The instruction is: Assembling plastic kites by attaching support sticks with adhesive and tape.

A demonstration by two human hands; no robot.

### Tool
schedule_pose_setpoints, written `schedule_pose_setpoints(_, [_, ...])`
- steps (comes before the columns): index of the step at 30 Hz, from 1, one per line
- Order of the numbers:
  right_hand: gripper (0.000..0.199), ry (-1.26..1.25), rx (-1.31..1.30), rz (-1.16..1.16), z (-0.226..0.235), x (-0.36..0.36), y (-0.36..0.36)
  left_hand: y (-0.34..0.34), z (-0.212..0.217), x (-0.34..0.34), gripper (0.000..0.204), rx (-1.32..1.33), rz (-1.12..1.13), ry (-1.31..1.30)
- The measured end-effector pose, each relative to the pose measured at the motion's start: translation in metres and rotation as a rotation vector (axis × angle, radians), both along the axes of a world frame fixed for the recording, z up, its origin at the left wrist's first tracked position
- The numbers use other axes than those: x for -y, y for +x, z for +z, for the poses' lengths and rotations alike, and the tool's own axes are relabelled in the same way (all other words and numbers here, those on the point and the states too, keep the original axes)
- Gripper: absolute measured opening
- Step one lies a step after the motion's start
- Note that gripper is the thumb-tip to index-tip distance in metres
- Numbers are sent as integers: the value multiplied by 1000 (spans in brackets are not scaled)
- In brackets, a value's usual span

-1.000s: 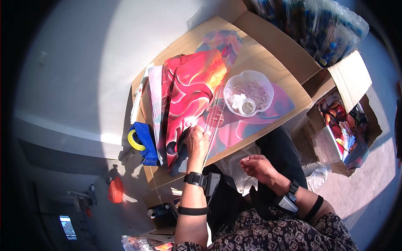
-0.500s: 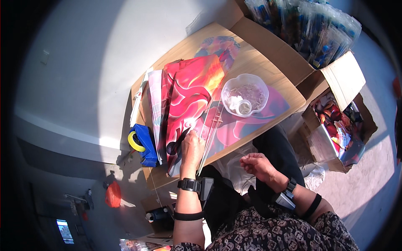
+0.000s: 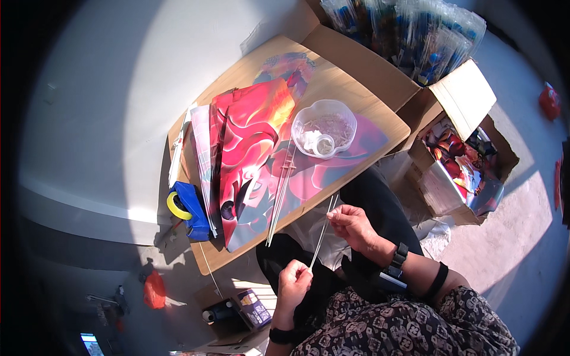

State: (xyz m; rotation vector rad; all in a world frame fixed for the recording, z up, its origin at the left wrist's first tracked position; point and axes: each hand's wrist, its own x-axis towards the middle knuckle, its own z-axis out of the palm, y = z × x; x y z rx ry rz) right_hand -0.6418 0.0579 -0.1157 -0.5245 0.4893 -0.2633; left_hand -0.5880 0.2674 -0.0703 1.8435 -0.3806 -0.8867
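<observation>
Two hands on one thin stick [image 3: 321, 234]: pale, straight, very slender, running diagonally from lower left to upper right over the person's lap, just off the near edge of the board [image 3: 350, 71]. It may be a pair held together near the top; too thin to tell.

Left hand [image 3: 294, 285] is closed, fingertips pinching the stick's lower end. Right hand [image 3: 351, 224] is curled, thumb and fingers pinching it near the upper end. Both wrists wear dark bands.

On the cardboard board:
- stack of printed sheets [image 3: 246, 160], red/pink/orange swirl pattern with dark patches, fanned at the left edge
- more printed sheet in purple/pink lying flat under it, toward the right
- bundle of similar thin sticks [image 3: 280, 196] lying on the sheets, just beyond the held one, not touching it
- clear scalloped plastic bowl [image 3: 324, 129] with small pale bits inside, resting on the purple area

Blue tape dispenser [image 3: 191, 209] with a yellow roll sits at the board's left edge. Open cardboard box [image 3: 469, 160] to the right holds colourful printed items. Clear plastic packs [image 3: 409, 29] lie at the top, beyond the board.
</observation>
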Motion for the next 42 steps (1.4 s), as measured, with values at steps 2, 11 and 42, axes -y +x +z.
schedule_pose_setpoints(2, [17,26,-117,-29,-1,0,-4,-4,0,-1,10,-39,17,-52])
schedule_pose_setpoints(11, [19,-48,2,25,4,-5,-8,-11,10,16,12,-50,8,-94])
schedule_pose_setpoints(42, [10,-85,-10,-3,9,3,-12,-13,2,13,8,74,33,-164])
